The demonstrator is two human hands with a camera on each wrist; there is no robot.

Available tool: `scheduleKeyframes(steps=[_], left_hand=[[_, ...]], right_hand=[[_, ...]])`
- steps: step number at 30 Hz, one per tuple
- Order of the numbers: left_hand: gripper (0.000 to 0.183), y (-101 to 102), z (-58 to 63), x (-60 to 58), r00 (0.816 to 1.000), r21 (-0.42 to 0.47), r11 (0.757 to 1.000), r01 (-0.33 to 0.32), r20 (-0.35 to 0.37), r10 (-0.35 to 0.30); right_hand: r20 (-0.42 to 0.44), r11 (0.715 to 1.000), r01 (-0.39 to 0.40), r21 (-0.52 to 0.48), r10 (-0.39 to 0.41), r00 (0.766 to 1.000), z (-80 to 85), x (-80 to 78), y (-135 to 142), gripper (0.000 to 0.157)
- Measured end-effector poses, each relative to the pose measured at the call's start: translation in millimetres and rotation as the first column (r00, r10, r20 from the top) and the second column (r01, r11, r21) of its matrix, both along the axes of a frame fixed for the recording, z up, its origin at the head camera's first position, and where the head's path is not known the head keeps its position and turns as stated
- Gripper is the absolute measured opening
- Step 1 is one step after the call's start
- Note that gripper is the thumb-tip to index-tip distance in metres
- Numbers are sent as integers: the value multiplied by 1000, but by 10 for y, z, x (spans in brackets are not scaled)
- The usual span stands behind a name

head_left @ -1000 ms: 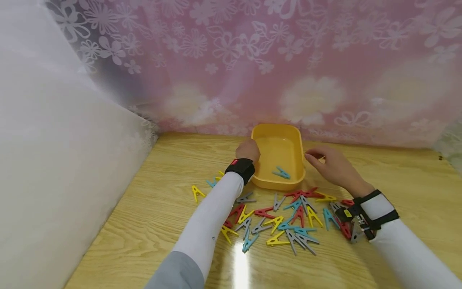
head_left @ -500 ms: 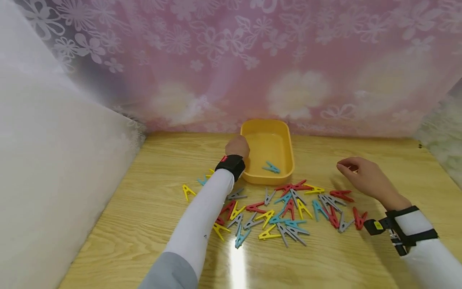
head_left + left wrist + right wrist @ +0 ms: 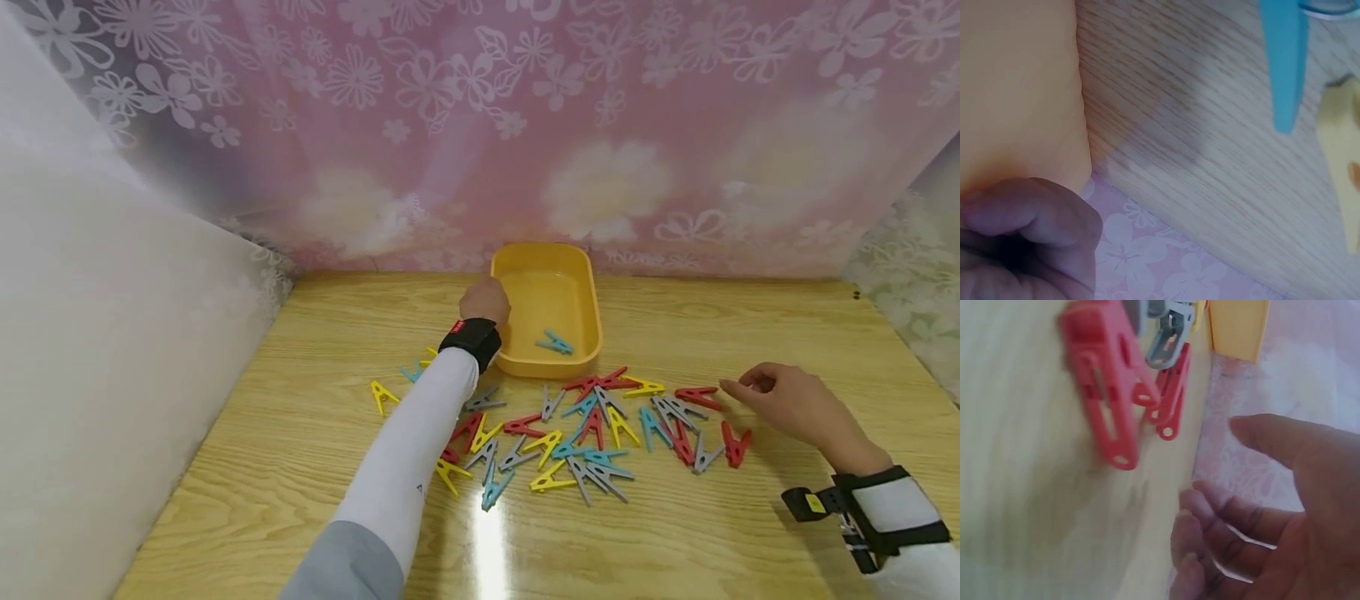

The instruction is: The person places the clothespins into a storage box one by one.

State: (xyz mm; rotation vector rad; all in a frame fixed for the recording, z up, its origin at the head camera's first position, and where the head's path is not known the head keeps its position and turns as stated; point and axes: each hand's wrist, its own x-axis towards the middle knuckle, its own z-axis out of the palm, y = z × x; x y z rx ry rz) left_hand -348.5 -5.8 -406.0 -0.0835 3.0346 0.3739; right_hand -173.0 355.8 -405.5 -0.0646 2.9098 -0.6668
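My left hand (image 3: 485, 302) grips the left rim of a yellow plastic basin (image 3: 597, 333), its curled fingers (image 3: 1035, 209) against the wall in the left wrist view. A single blue clothespin (image 3: 555, 342) lies inside on the basin floor. Over the table at the right, my right hand (image 3: 806, 408) holds nothing, thumb and fingers apart in the right wrist view. Its fingertips are close to a red clothespin (image 3: 698, 397). Another red clothespin (image 3: 736, 444) lies below them, appearing large in the right wrist view.
Many red, yellow, blue and grey clothespins are spread over the wooden table (image 3: 300, 467) in front of the basin. A few, such as a yellow clothespin (image 3: 383, 396), lie left of my left forearm. A pink flowered cloth (image 3: 450, 167) hangs behind.
My right hand has moved right, away from the basin, and come down toward the red clothespins at the right end. The left hand keeps its place on the basin. The head view has shifted.
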Motion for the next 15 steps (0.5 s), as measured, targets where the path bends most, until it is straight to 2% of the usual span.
scheduleKeyframes(steps=[7, 15], left_hand=[[24, 0, 60, 48, 1000, -2, 1000, 5, -14, -5], [22, 5, 20, 33, 1000, -1, 1000, 1, -11, -1]], right_hand=[[138, 998, 48, 34, -52, 989, -48, 159, 11, 56], [247, 994, 79, 73, -95, 964, -59, 255, -43, 62]])
